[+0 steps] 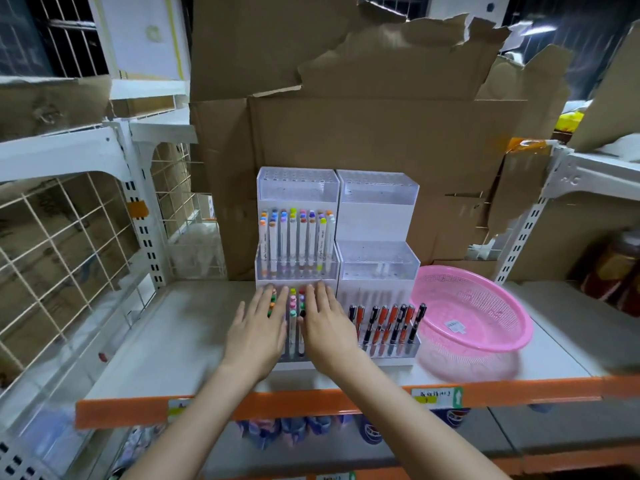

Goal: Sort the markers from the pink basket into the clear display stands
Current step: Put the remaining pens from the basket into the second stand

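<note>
Clear display stands (pixel 298 192), two, beside one pink basket (pixel 485 299); left hand (pixel 258 327) and right hand (pixel 325 323) lie flat-fingered on markers (pixel 293 306).

Head camera looks forward and down, close over the shelf (pixel 346 379).

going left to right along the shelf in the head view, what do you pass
wire grid panel → left hand → right hand → row of black and orange pens → pink basket → brown jars
</note>
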Demonstrator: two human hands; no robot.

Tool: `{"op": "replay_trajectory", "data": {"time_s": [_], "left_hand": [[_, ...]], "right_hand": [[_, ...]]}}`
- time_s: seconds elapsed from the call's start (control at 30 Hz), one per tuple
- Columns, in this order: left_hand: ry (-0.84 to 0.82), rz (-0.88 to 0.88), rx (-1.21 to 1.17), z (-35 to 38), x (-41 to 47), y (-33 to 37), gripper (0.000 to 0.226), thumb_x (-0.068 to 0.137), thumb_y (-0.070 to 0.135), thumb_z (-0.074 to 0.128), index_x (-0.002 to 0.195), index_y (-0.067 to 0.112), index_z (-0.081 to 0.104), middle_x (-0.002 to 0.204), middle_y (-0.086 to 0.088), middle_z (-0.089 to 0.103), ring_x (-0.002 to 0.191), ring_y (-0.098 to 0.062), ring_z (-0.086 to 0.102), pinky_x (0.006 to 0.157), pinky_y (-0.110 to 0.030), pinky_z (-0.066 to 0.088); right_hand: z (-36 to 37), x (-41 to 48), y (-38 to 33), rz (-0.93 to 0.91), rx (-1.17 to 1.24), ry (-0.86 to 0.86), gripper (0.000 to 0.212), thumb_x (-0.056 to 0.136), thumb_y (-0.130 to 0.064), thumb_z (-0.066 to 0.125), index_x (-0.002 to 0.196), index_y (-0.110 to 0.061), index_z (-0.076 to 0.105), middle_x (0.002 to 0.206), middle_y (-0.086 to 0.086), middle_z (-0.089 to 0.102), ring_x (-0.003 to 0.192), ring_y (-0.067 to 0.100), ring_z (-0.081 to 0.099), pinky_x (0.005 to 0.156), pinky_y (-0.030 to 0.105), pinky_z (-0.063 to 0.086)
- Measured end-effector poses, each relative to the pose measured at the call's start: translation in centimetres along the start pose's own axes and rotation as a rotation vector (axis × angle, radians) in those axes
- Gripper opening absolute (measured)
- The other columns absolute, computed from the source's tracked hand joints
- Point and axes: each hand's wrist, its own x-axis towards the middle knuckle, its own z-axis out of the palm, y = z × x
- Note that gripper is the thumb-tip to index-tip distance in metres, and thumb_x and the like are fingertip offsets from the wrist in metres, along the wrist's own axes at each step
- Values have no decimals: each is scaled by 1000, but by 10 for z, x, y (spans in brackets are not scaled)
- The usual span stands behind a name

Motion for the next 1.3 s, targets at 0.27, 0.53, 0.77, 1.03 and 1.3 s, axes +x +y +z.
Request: {"op": "replay_trajectory", "data": {"time_s": [0.27, 0.53, 0.77, 1.03, 1.3], "left_hand": [[198, 67, 31, -33, 7, 2, 50, 87, 36, 31, 124, 17, 59, 130, -8, 55, 118, -26, 54, 90, -42, 45], [321, -118, 63, -86, 86, 2, 58, 97, 42, 36, 149, 22, 19, 155, -8, 20, 142, -25, 20, 111, -44, 28], [354, -15, 10, -67, 115, -4, 45, 94, 31, 48, 138, 19, 46, 140, -9, 47, 130, -25, 41, 97, -42, 43], [396, -18, 10, -62, 116, -3, 44, 91, 28, 54, 134, 17, 52, 134, -13, 53, 125, -28, 48, 81, -44, 53], [360, -29, 53, -69, 116, -2, 55, 86, 31, 61, 138, 26, 45, 140, -8, 47, 128, -26, 43, 90, -42, 45]], "right_hand": [[-36, 8, -3, -100, 36, 206, 47, 103, -34, 31, 144, -11, 33, 147, 10, 40, 136, 26, 36, 111, 37, 30], [-90, 74, 14, -100, -38, 377, 56, 94, -26, 49, 146, -17, 29, 147, 4, 36, 131, 25, 38, 99, 37, 39], [-70, 100, 17, -41, -5, 349, 63, 92, -28, 54, 147, -20, 24, 148, 7, 29, 125, 30, 43, 96, 37, 40], [-65, 102, 14, -54, 58, 409, 67, 87, -20, 61, 146, -14, 30, 144, 14, 34, 128, 34, 39, 101, 40, 38], [-63, 107, 9, -84, -17, 420, 58, 89, -26, 58, 142, -16, 37, 141, 15, 39, 129, 42, 33, 102, 47, 39]]}}
